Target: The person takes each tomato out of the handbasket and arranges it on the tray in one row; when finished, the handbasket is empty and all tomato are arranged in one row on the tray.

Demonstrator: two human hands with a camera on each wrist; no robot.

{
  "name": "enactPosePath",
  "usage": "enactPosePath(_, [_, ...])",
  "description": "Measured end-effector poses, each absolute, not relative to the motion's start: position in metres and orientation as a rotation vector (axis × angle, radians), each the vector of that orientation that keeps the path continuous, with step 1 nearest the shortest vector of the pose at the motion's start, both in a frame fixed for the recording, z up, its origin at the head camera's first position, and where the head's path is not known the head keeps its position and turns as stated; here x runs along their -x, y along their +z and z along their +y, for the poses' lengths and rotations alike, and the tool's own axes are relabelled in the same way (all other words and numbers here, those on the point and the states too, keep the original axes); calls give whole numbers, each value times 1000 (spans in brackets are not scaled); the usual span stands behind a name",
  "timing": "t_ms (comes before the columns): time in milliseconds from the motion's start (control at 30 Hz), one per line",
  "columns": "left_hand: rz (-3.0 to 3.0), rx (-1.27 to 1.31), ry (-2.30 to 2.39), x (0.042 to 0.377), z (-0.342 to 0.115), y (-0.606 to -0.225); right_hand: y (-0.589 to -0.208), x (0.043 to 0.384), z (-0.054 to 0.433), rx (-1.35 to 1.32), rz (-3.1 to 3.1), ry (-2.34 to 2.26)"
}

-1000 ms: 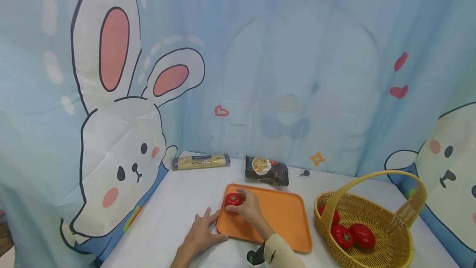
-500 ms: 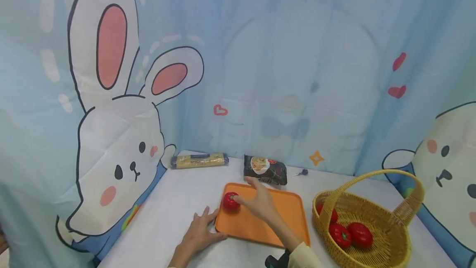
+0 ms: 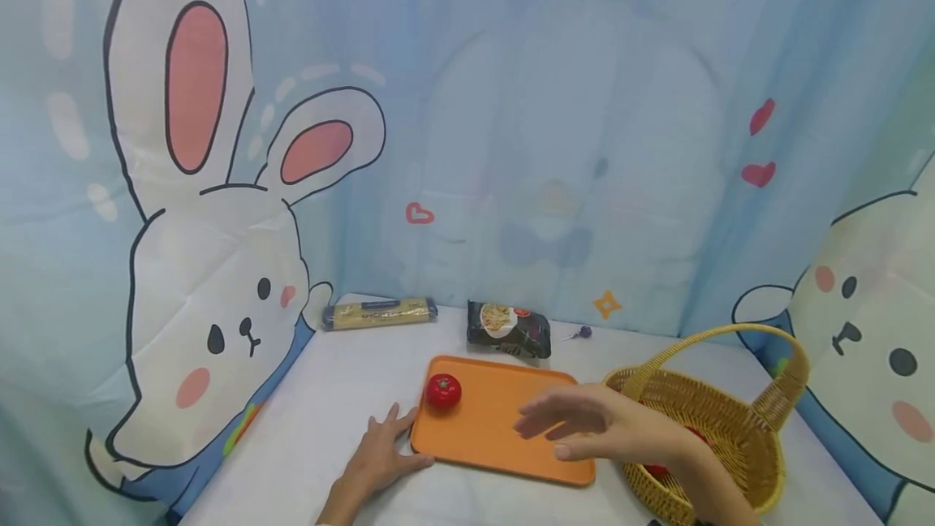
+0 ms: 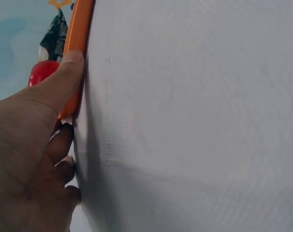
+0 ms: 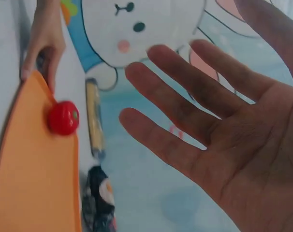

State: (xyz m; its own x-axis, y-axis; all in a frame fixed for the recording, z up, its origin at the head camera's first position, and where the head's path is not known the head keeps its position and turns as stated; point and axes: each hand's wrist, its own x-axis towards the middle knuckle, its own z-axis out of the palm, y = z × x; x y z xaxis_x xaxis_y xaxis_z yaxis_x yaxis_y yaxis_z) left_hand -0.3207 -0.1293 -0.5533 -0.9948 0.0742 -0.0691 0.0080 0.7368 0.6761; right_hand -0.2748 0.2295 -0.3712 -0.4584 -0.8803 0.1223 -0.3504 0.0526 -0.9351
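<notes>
A red tomato [image 3: 442, 392] with a small green stem sits at the left end of an orange tray [image 3: 504, 416]. My left hand [image 3: 380, 451] holds the tray's near left corner between thumb and fingers; the thumb [image 4: 69, 72] lies along the rim in the left wrist view. My right hand [image 3: 606, 424] is in the air between the tray's right end and a yellow wicker basket [image 3: 767, 461], holding nothing. In the right wrist view its fingers [image 5: 170, 111] are spread and fairly straight. Red produce [image 3: 657, 470] in the basket is mostly hidden behind my right hand and forearm.
Behind the tray lie a dark food packet [image 3: 509, 329], a long yellow packet of spaghetti [image 3: 380, 312] and a small purple lollipop [image 3: 583, 332]. The basket's tall handle [image 3: 730, 329] arches upward. A blue curtain [image 3: 497, 144] with cartoon rabbits hangs at the back.
My right hand let go of the tomato, lifted off and moved right toward the basket. The tomato stays on the tray. My left hand keeps its place at the corner; the head view shifts slightly.
</notes>
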Motion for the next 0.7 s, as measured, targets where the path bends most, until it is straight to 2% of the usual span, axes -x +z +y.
enactPosePath(133, [2830,-39,1104,321,-129,-552,-372,273,273,1215,1784,-1430])
enactPosePath(467, [2812,-11,1101,323,-128,-550,-395,290,386,865,1910,-1541])
enactPosePath(700, [2811,14,1086,322,-126,-551,-424,312,413,432,2173,-1687])
